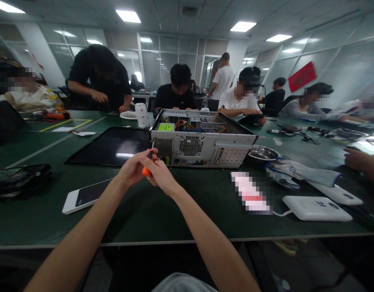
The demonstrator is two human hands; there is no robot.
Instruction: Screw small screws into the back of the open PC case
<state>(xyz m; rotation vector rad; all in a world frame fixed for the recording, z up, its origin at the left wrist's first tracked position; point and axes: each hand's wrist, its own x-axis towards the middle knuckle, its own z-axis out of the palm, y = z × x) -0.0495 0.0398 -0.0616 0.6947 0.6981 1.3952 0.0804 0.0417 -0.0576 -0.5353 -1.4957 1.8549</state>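
Note:
An orange-and-black screwdriver [146, 172] is held in front of me, its thin shaft pointing at the upper left corner of the computer case's back panel. My left hand [132, 165] is closed around the handle. Closed on the same handle from the other side is my right hand [163, 173]. The computer case [211, 148] lies on its side with its top uncovered, showing orange wires and a bright green label inside. Whether the screwdriver tip sits in a screw is too small to tell. Left of the case lies its black side panel [113, 144].
A white device with a dark screen [89, 197] lies front left, near bare circuit boards [20, 180]. To the right are a metal bowl [262, 152], gloves [284, 170] and a white power bank [316, 208]. Several people work around the green table [187, 223].

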